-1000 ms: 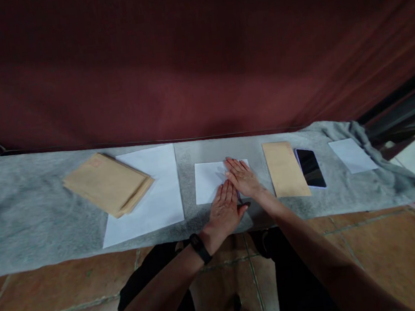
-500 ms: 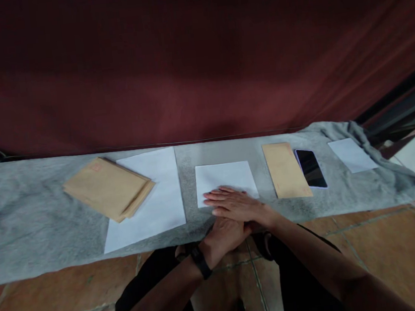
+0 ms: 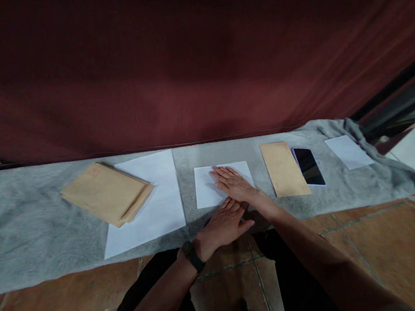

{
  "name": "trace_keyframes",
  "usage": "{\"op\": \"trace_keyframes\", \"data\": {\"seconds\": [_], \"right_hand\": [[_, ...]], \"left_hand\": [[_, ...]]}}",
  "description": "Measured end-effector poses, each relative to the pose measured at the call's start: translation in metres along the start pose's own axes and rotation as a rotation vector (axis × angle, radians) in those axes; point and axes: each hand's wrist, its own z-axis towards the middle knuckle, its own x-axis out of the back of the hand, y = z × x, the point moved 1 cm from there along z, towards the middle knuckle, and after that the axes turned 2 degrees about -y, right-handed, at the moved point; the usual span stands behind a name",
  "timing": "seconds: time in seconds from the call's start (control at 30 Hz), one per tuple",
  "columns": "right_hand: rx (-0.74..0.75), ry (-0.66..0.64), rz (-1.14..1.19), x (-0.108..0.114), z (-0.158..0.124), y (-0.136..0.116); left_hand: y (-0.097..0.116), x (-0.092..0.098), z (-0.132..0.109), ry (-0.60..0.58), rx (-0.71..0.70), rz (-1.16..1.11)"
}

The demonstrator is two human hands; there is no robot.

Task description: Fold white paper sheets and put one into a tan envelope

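Observation:
A white sheet of paper (image 3: pixel 204 188), apparently folded, lies on the grey cloth in front of me. Flat on its right half rests my right hand (image 3: pixel 233 183), fingers stretched out. My left hand (image 3: pixel 227 224), with a dark watch on the wrist, lies at the near edge of that paper, fingers extended and thumb apart; its fingertips are close to my right wrist. Neither hand grips anything. To the right is a single brown envelope (image 3: pixel 284 169). On the left, a stack of brown envelopes (image 3: pixel 105 192) partly covers larger white sheets (image 3: pixel 162 200).
A phone (image 3: pixel 308 166) lies partly against the single envelope. Farther right is a small white paper (image 3: pixel 348 152). The grey cloth (image 3: pixel 23 221) covers a narrow table before a dark red curtain (image 3: pixel 185 93). Tiled floor (image 3: pixel 66 296) shows below.
My right hand has slid away from me, up over the white paper. My left hand, earlier partly under the right one, is now more uncovered, with its fingers straightened.

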Motion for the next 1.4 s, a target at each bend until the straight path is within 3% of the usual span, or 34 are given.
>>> {"op": "trace_keyframes", "data": {"seconds": [0.1, 0.27, 0.33, 0.6, 0.93, 1.3, 1.4], "right_hand": [[-0.043, 0.079, 0.061, 0.000, 0.000, 0.006], [-0.122, 0.169, 0.046, -0.002, -0.005, 0.015], [-0.130, 0.173, -0.029, -0.004, -0.009, 0.013], [-0.198, 0.233, -0.201, -0.014, -0.020, 0.003], [-0.326, 0.396, -0.313, -0.025, -0.033, 0.013], [-0.387, 0.407, -0.339, -0.022, -0.047, 0.022], [-0.397, 0.401, -0.334, -0.020, -0.050, 0.023]], "left_hand": [[-0.013, 0.015, 0.004, 0.040, -0.002, -0.102], [-0.043, 0.023, 0.014, 0.322, 0.263, -0.079], [-0.053, 0.019, 0.016, 0.372, 0.340, 0.014], [-0.068, 0.000, 0.020, 0.301, 0.423, 0.293], [-0.082, 0.010, 0.018, 0.277, 0.619, 0.376], [-0.092, 0.016, 0.019, 0.406, 0.778, 0.394], [-0.081, 0.018, 0.024, 0.445, 0.708, 0.390]]}}
